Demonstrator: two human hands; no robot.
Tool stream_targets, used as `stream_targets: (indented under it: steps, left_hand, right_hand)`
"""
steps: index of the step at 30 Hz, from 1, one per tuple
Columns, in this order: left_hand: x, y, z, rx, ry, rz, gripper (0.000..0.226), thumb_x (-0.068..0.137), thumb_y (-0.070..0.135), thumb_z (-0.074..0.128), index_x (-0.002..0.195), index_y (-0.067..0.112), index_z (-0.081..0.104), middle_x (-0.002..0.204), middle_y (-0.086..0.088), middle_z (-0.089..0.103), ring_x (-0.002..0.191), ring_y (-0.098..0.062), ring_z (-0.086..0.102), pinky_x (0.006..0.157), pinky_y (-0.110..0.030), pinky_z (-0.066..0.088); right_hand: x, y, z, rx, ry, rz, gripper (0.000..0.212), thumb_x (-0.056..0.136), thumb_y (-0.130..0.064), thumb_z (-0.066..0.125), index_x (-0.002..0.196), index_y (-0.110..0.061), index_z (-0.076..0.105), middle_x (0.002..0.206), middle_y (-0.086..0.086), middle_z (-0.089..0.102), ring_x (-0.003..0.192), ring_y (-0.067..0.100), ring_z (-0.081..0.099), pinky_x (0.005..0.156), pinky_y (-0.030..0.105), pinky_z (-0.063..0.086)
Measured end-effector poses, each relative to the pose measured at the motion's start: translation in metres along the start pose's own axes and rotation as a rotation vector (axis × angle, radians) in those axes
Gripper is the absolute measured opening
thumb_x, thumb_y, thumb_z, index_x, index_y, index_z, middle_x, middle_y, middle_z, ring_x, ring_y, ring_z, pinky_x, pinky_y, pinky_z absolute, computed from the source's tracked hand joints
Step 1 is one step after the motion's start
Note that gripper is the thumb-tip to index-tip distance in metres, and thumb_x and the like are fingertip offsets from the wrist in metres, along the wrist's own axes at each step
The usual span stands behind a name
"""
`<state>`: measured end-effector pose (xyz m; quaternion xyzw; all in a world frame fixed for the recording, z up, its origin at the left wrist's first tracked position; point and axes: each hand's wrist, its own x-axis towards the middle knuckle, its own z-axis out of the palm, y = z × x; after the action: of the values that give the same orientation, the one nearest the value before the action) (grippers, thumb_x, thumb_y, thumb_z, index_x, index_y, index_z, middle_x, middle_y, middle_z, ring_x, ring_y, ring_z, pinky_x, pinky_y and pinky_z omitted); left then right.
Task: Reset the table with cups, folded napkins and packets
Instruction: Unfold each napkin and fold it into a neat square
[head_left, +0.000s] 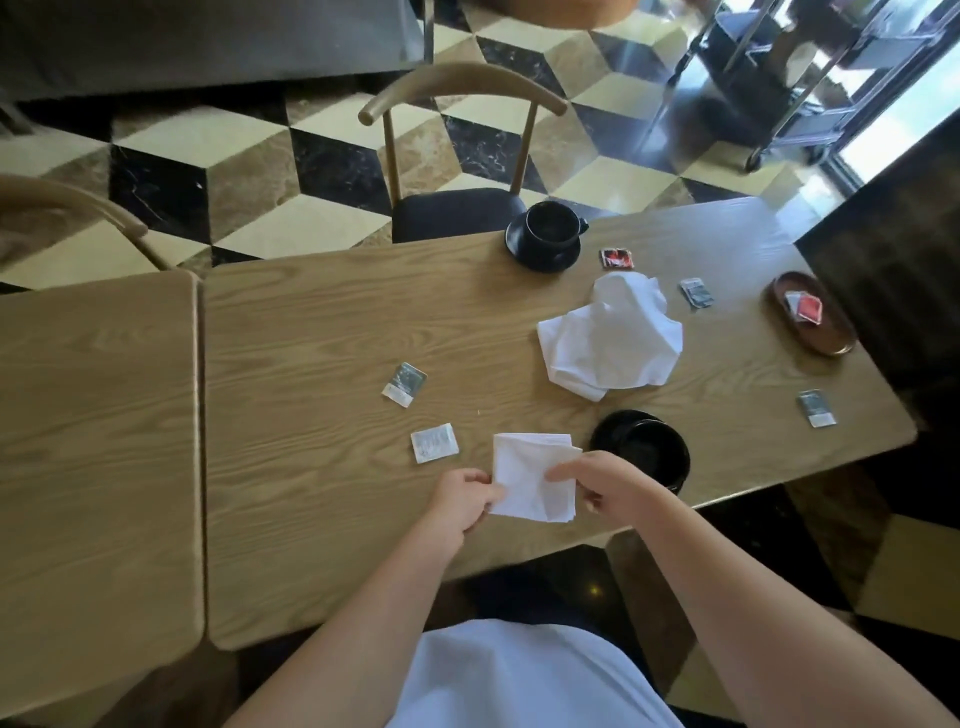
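While you stand at the near edge of the wooden table (322, 312), your left hand (464, 503) and right hand (597, 480) pinch opposite sides of a folded white napkin (530, 480), fingers closed on the cloth, which is held low over the tabletop; whether it touches the wood cannot be told. At 3 o'clock from the napkin, just beside your right hand, sits a black cup (644, 449). At 9 o'clock lies a white packet (434, 442), and a dark packet (404, 384) lies at 11 o'clock, both flat on the wood. A crumpled white cloth (610, 340) lies unfolded at 1 o'clock, well apart from your hands. Beyond it, near the far edge, a second black cup stands on a black saucer (543, 257), with a red packet (617, 259) close to its right. Two more dark packets lie further right: one (697, 293) beside the crumpled cloth, one (816, 408) near the right edge. A wooden tray (826, 340) at the far right holds red and white packets.
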<state>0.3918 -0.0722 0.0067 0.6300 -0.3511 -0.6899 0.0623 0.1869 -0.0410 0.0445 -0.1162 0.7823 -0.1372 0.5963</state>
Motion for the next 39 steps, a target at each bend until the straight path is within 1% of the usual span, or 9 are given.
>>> stream_targets:
  steps: [4, 8, 12, 19, 23, 27, 31, 35, 39]
  left_hand:
    - [0.011, -0.001, 0.020, 0.097, 0.067, -0.049, 0.003, 0.088, 0.008, 0.070, 0.087, 0.009, 0.067, 0.044, 0.004, 0.049, 0.034, -0.008, 0.038, 0.033, -0.014, 0.024]
    - [0.032, 0.001, 0.041, 0.199, 0.147, -0.099, 0.024, 0.091, 0.008, 0.060, 0.067, 0.009, 0.055, 0.053, -0.006, 0.053, 0.033, -0.011, 0.039, 0.035, -0.016, 0.025]
    - [0.054, -0.002, 0.057, 0.339, 0.197, -0.171, 0.026, 0.090, 0.014, 0.063, 0.065, 0.008, 0.059, 0.061, -0.009, 0.070, 0.060, -0.027, 0.069, 0.062, -0.034, 0.055]
    - [0.057, 0.020, 0.061, 0.666, 0.264, -0.235, 0.040, 0.072, 0.035, 0.079, 0.099, 0.012, 0.060, 0.096, -0.008, 0.073, 0.089, -0.028, 0.071, 0.075, -0.039, 0.058]
    - [0.059, 0.045, 0.069, 0.767, 0.328, -0.198, 0.042, 0.078, 0.029, 0.073, 0.110, 0.010, 0.053, 0.109, -0.006, 0.063, 0.102, -0.029, 0.064, 0.077, -0.036, 0.052]
    - [0.068, 0.090, 0.099, 0.525, 0.366, -0.010, 0.018, 0.085, 0.025, 0.062, 0.090, 0.017, 0.047, 0.085, 0.000, 0.056, 0.069, -0.019, 0.052, 0.058, -0.032, 0.035]
    - [0.083, 0.136, 0.147, 0.184, 0.148, -0.006, 0.012, 0.087, 0.020, 0.057, 0.083, 0.017, 0.046, 0.074, -0.004, 0.056, 0.063, -0.021, 0.053, 0.057, -0.029, 0.044]
    - [0.097, 0.160, 0.188, 0.115, 0.009, -0.111, 0.009, 0.090, 0.015, 0.059, 0.096, 0.012, 0.053, 0.074, -0.007, 0.058, 0.055, -0.017, 0.055, 0.048, -0.024, 0.043]
    - [0.100, 0.166, 0.210, 0.093, -0.072, -0.199, 0.011, 0.089, 0.011, 0.062, 0.099, 0.009, 0.059, 0.072, -0.006, 0.060, 0.054, -0.016, 0.058, 0.048, -0.023, 0.047]
  right_hand:
    - [0.024, -0.014, -0.001, -0.454, 0.122, -0.106, 0.027, 0.080, -0.029, 0.073, 0.096, -0.009, 0.067, 0.081, 0.001, 0.063, 0.064, 0.014, 0.056, 0.050, 0.025, 0.039]
    - [0.049, -0.024, 0.003, -0.722, 0.115, -0.167, 0.011, 0.085, -0.022, 0.055, 0.086, -0.012, 0.060, 0.080, 0.002, 0.064, 0.062, 0.019, 0.059, 0.049, 0.026, 0.042]
    - [0.066, -0.026, 0.000, -0.867, 0.055, -0.192, 0.015, 0.086, -0.008, 0.049, 0.087, -0.007, 0.064, 0.077, 0.006, 0.068, 0.065, 0.025, 0.068, 0.054, 0.030, 0.055]
    - [0.072, -0.026, -0.007, -0.915, -0.076, -0.149, 0.026, 0.090, 0.001, 0.051, 0.110, 0.002, 0.068, 0.099, 0.016, 0.076, 0.088, 0.034, 0.076, 0.082, 0.041, 0.064]
    - [0.070, -0.038, -0.018, -0.638, -0.094, -0.061, 0.060, 0.097, -0.016, 0.051, 0.150, 0.004, 0.028, 0.088, 0.015, 0.072, 0.058, 0.025, 0.073, 0.056, 0.034, 0.062]
    - [0.096, -0.065, -0.073, -0.293, 0.159, -0.288, 0.036, 0.087, -0.033, 0.058, 0.109, -0.007, 0.049, 0.080, 0.005, 0.065, 0.059, 0.022, 0.066, 0.048, 0.029, 0.051]
    - [0.131, -0.071, -0.147, 0.273, 0.305, -0.183, 0.026, 0.083, -0.025, 0.066, 0.096, -0.010, 0.049, 0.079, 0.006, 0.053, 0.061, 0.027, 0.061, 0.034, 0.018, 0.035]
    - [0.153, -0.053, -0.189, 0.329, 0.317, -0.129, 0.070, 0.079, -0.027, 0.074, 0.136, -0.011, 0.036, 0.127, 0.006, 0.051, 0.091, 0.018, 0.066, 0.049, 0.024, 0.047]
    - [0.159, -0.058, -0.204, 0.368, 0.109, -0.221, 0.073, 0.081, -0.017, 0.075, 0.142, -0.023, 0.035, 0.126, -0.003, 0.060, 0.084, 0.015, 0.071, 0.053, 0.025, 0.044]
